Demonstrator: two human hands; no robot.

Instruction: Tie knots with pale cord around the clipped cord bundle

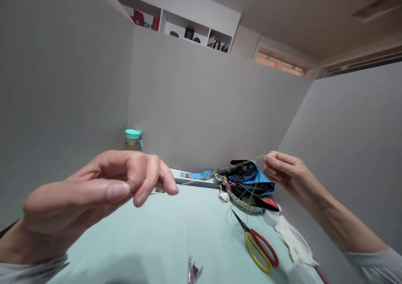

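A fine pale-green thread (188, 182) is stretched across the view between my two hands. My left hand (103, 188), large in the left foreground, has its thumb lying close against its bent fingers. The thread runs in behind those fingers, so the exact grip is hidden. Over on the right, my right hand (287, 171) pinches the thread between thumb and index finger, with the other fingers curled. Loose loops of similar thread hang over the scissors (257, 244), which have black blades and one red and one yellow handle. They lie on the table below my right hand.
A pale-green table (150, 234) has grey partitions around it. At the back right sit a blue-and-black bag (251, 177), a patterned strap (201, 175) and a crumpled white cloth (295, 238). A teal-lidded bottle (133, 140) stands back left. Small metal tools (192, 271) lie at the front edge.
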